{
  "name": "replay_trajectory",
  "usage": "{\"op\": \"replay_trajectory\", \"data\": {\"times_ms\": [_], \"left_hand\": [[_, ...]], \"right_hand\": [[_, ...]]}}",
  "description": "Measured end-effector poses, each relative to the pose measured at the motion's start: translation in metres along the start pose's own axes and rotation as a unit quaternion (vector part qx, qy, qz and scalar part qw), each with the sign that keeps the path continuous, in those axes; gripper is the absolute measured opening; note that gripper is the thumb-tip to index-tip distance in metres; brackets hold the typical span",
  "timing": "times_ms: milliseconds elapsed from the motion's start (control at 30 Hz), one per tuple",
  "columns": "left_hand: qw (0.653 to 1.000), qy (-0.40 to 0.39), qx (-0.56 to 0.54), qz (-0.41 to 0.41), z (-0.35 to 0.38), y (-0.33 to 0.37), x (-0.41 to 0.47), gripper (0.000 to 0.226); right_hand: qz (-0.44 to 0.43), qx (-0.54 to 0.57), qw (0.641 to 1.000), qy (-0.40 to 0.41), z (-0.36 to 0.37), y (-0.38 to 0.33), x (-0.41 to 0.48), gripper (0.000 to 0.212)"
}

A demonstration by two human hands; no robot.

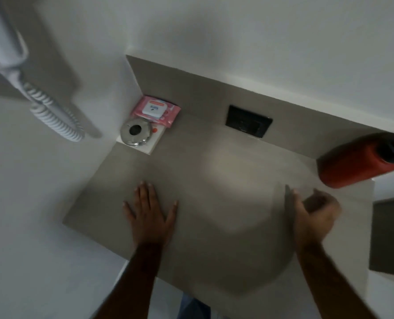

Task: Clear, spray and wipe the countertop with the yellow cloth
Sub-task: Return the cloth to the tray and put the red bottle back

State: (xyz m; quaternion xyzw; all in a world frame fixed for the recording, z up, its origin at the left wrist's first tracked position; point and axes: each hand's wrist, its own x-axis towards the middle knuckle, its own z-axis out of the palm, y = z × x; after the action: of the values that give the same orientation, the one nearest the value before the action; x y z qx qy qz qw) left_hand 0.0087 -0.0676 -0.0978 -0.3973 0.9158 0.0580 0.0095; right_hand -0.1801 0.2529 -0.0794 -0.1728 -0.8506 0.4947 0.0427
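Observation:
A grey-beige countertop (203, 199) fills the middle of the head view. My left hand (150, 210) lies flat on it with fingers spread, holding nothing. My right hand (313, 212) hovers over the counter's right side, blurred, fingers curled and apart, with nothing visible in it. A red bottle with a dark cap (361, 160) stands at the right rear edge. In the back left corner lie a pink wipes pack (155, 110) and a shiny round metal piece (135, 132) on a white box (152, 143). No yellow cloth or spray is in view.
A black wall plate (249, 120) is set in the backsplash. A white wall hair dryer with a coiled cord (53, 118) hangs at upper left. White walls close the left and back sides. A dark grey panel (389, 236) stands to the right of the counter.

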Motion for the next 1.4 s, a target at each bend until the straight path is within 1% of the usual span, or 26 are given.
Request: {"op": "replay_trajectory", "data": {"times_ms": [33, 67, 133, 167, 233, 300, 367, 400, 467, 500, 567, 667, 733, 800, 867, 933, 1000, 1100, 1133, 1233, 1333, 1400], "left_hand": [[1.0, -0.002, -0.001, 0.005, -0.002, 0.001, -0.002, 0.09], [1.0, -0.001, -0.008, 0.01, -0.006, 0.0, -0.001, 0.088], [0.999, 0.014, -0.04, 0.02, -0.017, -0.007, 0.011, 0.079], [0.997, 0.022, -0.064, 0.024, -0.024, -0.013, 0.025, 0.074], [0.993, 0.036, -0.102, 0.042, -0.04, -0.025, 0.062, 0.065], [0.99, 0.05, -0.1, 0.085, -0.055, -0.037, 0.109, 0.053], [0.987, 0.04, -0.078, 0.136, -0.067, -0.041, 0.151, 0.054], [0.984, 0.035, -0.074, 0.158, -0.07, -0.042, 0.169, 0.057], [0.979, 0.027, -0.07, 0.188, -0.073, -0.042, 0.194, 0.058], [0.977, 0.02, -0.057, 0.204, -0.073, -0.042, 0.203, 0.057], [0.972, 0.006, -0.02, 0.234, -0.074, -0.045, 0.213, 0.054], [0.972, 0.004, -0.01, 0.233, -0.076, -0.051, 0.214, 0.051], [0.973, 0.021, -0.027, 0.23, -0.077, -0.053, 0.207, 0.049], [0.971, 0.05, -0.055, 0.229, -0.078, -0.053, 0.196, 0.049], [0.971, 0.071, -0.085, 0.214, -0.078, -0.055, 0.181, 0.047], [0.97, 0.081, -0.114, 0.2, -0.075, -0.053, 0.162, 0.044], [0.968, 0.07, -0.138, 0.195, -0.073, -0.048, 0.142, 0.045], [0.96, 0.056, -0.161, 0.221, -0.071, -0.032, 0.118, 0.046], [0.956, 0.053, -0.17, 0.235, -0.07, -0.023, 0.112, 0.045], [0.944, 0.029, -0.198, 0.262, -0.068, 0.011, 0.103, 0.043], [0.928, 0.011, -0.221, 0.3, -0.062, 0.05, 0.103, 0.043], [0.925, 0.008, -0.204, 0.322, -0.059, 0.072, 0.109, 0.041]], "right_hand": [[-0.054, -0.047, 0.997, -0.014, 0.017, -0.004, -0.014, 0.066], [-0.102, -0.083, 0.991, -0.037, 0.038, -0.015, -0.026, 0.062], [-0.179, -0.111, 0.97, -0.125, 0.082, -0.05, -0.042, 0.059], [-0.22, -0.117, 0.953, -0.174, 0.105, -0.069, -0.047, 0.058], [-0.318, -0.134, 0.906, -0.245, 0.151, -0.109, -0.053, 0.057], [-0.414, -0.175, 0.846, -0.285, 0.199, -0.15, -0.054, 0.059], [-0.489, -0.212, 0.785, -0.316, 0.244, -0.185, -0.055, 0.062], [-0.515, -0.229, 0.758, -0.327, 0.265, -0.198, -0.056, 0.063], [-0.542, -0.284, 0.712, -0.345, 0.301, -0.219, -0.057, 0.067], [-0.545, -0.31, 0.696, -0.35, 0.316, -0.226, -0.058, 0.069], [-0.539, -0.351, 0.678, -0.356, 0.337, -0.235, -0.06, 0.07], [-0.518, -0.386, 0.666, -0.372, 0.353, -0.238, -0.062, 0.072], [-0.508, -0.399, 0.667, -0.372, 0.352, -0.239, -0.065, 0.076], [-0.501, -0.39, 0.68, -0.367, 0.342, -0.241, -0.066, 0.072], [-0.488, -0.361, 0.707, -0.364, 0.321, -0.238, -0.065, 0.063], [-0.472, -0.314, 0.747, -0.348, 0.288, -0.226, -0.062, 0.057], [-0.465, -0.274, 0.779, -0.319, 0.247, -0.206, -0.055, 0.054], [-0.452, -0.249, 0.808, -0.283, 0.179, -0.168, -0.044, 0.049], [-0.443, -0.252, 0.815, -0.277, 0.155, -0.153, -0.039, 0.049], [-0.405, -0.288, 0.828, -0.261, 0.091, -0.112, -0.02, 0.06], [-0.386, -0.322, 0.833, -0.232, 0.048, -0.083, 0.002, 0.055], [-0.391, -0.335, 0.827, -0.227, 0.038, -0.073, 0.015, 0.054]]}}
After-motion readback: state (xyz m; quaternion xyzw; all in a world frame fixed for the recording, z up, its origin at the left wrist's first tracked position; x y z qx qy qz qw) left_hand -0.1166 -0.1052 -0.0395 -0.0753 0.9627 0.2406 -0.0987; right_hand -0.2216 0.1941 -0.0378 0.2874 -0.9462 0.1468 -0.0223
